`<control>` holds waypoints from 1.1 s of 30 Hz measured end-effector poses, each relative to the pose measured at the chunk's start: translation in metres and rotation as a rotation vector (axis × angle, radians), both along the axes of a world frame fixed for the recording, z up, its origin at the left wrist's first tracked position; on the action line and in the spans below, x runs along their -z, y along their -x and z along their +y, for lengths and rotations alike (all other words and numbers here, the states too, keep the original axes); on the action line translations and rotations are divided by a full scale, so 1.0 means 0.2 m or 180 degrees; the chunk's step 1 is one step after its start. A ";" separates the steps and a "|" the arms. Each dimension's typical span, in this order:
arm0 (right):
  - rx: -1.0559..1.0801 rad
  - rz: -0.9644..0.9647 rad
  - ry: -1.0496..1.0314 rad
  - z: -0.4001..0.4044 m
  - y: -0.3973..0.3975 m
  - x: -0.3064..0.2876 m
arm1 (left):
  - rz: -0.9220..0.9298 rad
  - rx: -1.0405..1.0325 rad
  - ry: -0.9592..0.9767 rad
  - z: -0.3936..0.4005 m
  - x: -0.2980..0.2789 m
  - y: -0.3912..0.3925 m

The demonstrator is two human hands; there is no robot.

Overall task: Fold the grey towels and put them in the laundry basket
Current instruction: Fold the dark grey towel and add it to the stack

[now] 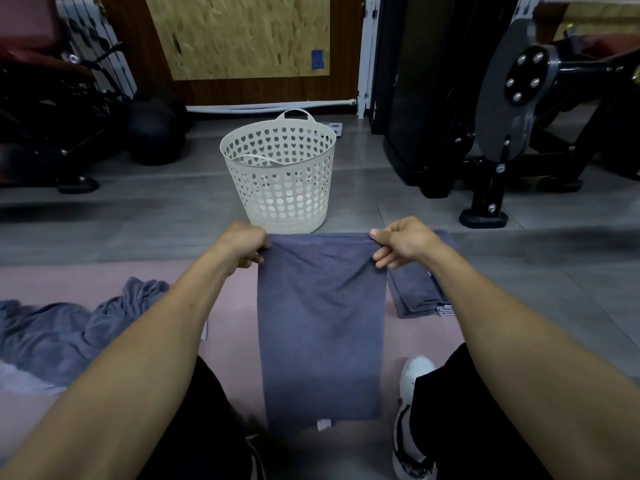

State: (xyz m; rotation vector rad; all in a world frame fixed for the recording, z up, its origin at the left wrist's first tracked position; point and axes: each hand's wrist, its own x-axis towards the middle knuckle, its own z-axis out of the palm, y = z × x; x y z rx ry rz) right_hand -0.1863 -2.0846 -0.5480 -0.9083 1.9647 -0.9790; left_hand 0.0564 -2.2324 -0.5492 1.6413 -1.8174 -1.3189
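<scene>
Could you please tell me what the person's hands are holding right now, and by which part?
Both hold one grey towel by its top edge: the left hand has its grip on the left corner, the right hand on the right corner.

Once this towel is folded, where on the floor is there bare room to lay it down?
Bare pink mat shows between the held towel and the crumpled towel pile on the left. Grey floor is bare left of the laundry basket, and right of the folded stack. Crowded: the strip between held towel and stack, and near the shoe.
</scene>
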 end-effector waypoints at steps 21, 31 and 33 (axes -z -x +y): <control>-0.0166 0.1832 -0.0079 -0.08 0.01 0.43 | -0.0193 0.0474 0.1083 -0.12 0.55 0.02; -0.1017 0.1179 -0.0619 0.54 -0.20 1.00 | -0.0609 0.1680 0.0900 0.57 1.00 -0.42; -0.1113 0.1085 -0.0577 0.58 -0.24 0.98 | -0.0556 0.1656 0.0817 0.64 1.02 -0.49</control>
